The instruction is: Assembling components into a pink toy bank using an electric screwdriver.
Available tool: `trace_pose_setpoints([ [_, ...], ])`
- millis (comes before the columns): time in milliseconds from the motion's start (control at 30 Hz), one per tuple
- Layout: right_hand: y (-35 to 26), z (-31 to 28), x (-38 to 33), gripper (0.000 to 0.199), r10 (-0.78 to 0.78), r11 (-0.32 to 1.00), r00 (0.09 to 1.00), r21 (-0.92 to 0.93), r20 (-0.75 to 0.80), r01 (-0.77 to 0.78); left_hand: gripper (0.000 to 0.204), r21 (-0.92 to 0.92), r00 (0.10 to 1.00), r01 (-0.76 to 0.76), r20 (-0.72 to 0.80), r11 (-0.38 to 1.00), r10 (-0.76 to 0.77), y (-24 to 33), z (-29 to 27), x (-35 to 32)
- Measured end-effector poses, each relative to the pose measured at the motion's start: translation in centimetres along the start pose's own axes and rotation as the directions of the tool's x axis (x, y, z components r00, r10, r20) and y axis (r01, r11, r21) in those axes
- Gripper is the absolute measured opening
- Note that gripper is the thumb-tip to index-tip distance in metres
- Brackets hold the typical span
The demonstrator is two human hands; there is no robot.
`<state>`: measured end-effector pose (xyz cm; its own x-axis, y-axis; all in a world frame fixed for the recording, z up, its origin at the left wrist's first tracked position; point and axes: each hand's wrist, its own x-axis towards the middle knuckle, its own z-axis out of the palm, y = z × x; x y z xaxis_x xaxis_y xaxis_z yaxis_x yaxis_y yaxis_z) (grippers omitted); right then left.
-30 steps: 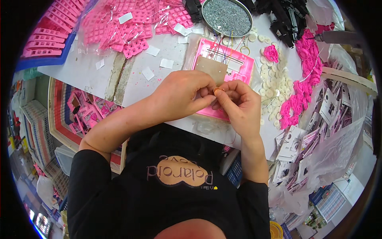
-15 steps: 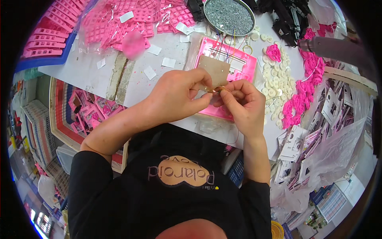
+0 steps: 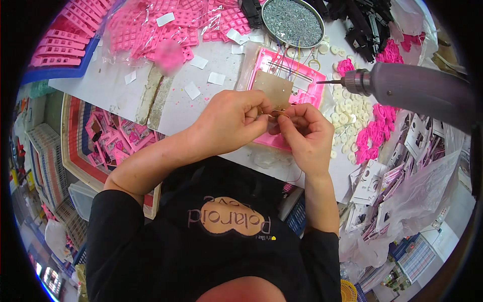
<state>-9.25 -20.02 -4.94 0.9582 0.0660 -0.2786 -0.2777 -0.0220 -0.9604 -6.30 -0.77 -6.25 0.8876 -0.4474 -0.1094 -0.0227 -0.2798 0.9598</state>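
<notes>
Over the near part of a pink plastic housing (image 3: 318,89), my two hands meet fingertip to fingertip. Thumb and index finger of my left hand (image 3: 226,121) are pinched together at one end of a thin, copper-coloured wire (image 3: 278,111). My right hand (image 3: 308,135) grips the same wire from the other side, its fingers curled and partly hiding it. Beneath my fingers, a flat brown board (image 3: 273,88) lies on the housing. Several coloured wires (image 3: 291,63) run from the housing's far side toward the screw bowl. The wire's exact ends are hidden by my fingertips.
A grey electric screwdriver (image 3: 417,90) hangs at the right, its bit toward the housing. Small screws (image 3: 293,22) fill a round metal bowl. White discs (image 3: 347,118) and pink loops (image 3: 371,133) lie to the right; bagged pink parts (image 3: 156,43) and a blue tray (image 3: 60,73) sit far left.
The screwdriver has swung in from the right, its bit now close to the housing. My hands stay together at the wire with small finger shifts.
</notes>
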Motion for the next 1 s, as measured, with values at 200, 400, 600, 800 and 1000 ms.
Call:
trace_pose_setpoints([
  [200, 0.6, 1.5, 0.4, 0.016, -0.565, 0.68, 0.824, -0.588, -0.04, 0.438, 0.004, -0.101, 0.999, 0.035, 0.008, 0.994, -0.034, 0.2, -0.1, -0.1],
  [400, 1.2, 0.8, -0.1, 0.021, -0.592, 0.646, 0.802, -0.552, 0.074, 0.528, 0.006, -0.063, 0.998, -0.036, -0.047, 0.997, 0.033, 0.4, 0.2, 0.0],
  [600, 0.9, 0.2, -0.4, 0.02, -0.642, 0.534, 0.752, -0.618, 0.147, 0.577, 0.007, -0.001, 0.996, -0.087, 0.02, 0.996, 0.087, 0.3, -0.1, -0.2],
  [800, 1.2, 0.6, -0.1, 0.025, -0.714, 0.349, 0.629, -0.622, 0.308, 0.701, 0.012, 0.058, 0.993, 0.047, 0.106, 0.997, -0.053, 0.1, -1.7, 1.2],
  [1000, 1.5, 0.5, -0.2, 0.027, -0.715, 0.214, 0.597, -0.7, 0.363, 0.681, 0.016, -0.12, 0.956, 0.108, 0.284, 0.987, -0.071, 0.7, -3.1, 2.2],
])
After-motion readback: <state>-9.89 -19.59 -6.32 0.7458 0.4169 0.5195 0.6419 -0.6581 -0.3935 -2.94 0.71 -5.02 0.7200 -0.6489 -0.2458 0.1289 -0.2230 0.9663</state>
